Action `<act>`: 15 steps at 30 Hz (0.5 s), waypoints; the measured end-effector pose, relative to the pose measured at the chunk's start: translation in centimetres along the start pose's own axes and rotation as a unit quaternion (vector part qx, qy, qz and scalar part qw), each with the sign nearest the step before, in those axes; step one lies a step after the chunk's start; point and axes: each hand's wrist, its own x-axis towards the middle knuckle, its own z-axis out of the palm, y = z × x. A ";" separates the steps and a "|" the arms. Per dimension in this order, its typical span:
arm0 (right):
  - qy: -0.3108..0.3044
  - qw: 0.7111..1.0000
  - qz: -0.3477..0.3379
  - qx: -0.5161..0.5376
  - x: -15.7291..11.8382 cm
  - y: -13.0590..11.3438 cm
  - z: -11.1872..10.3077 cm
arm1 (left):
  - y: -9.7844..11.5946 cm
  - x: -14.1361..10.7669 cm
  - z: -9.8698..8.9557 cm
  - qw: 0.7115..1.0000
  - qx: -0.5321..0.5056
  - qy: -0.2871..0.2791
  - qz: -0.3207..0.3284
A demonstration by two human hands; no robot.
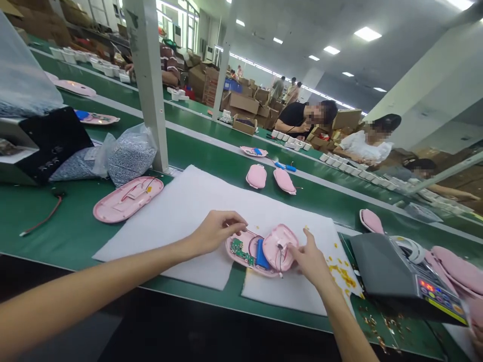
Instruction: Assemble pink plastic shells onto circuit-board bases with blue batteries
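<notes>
A pink oval casing half [269,272] lies open on the white foam sheet, with a green circuit board [241,251] and a blue battery [261,255] inside. Over its right end sits a smaller rounded pink cover [272,246], with a thin wire and white plug [280,274] hanging from it. My right hand [311,259] grips this cover at its right edge, the index finger stretched away. Just above the casing's left end is my left hand [219,231], thumb and fingertips pinched together; anything between them is too small to name.
Another pink casing half [128,198] lies left. Two pink covers [256,177] rest behind the foam sheet [181,206]. A grey machine with a red display [400,274] stands right, near scattered yellow pieces [341,274]. A metal post [151,90] rises back left. Co-workers sit across the bench.
</notes>
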 end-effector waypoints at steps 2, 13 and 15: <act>0.010 0.995 0.000 0.101 0.9 -0.6 0.8 | 0.1 0.3 0.1 1.000 -0.009 -0.014 0.005; 0.129 0.883 -0.045 0.448 -3.5 -6.5 3.9 | -0.4 -0.5 1.1 0.973 0.097 0.036 0.205; 0.136 0.867 -0.052 0.476 -4.9 -7.1 5.8 | -0.9 -0.3 1.7 0.987 0.035 0.058 0.147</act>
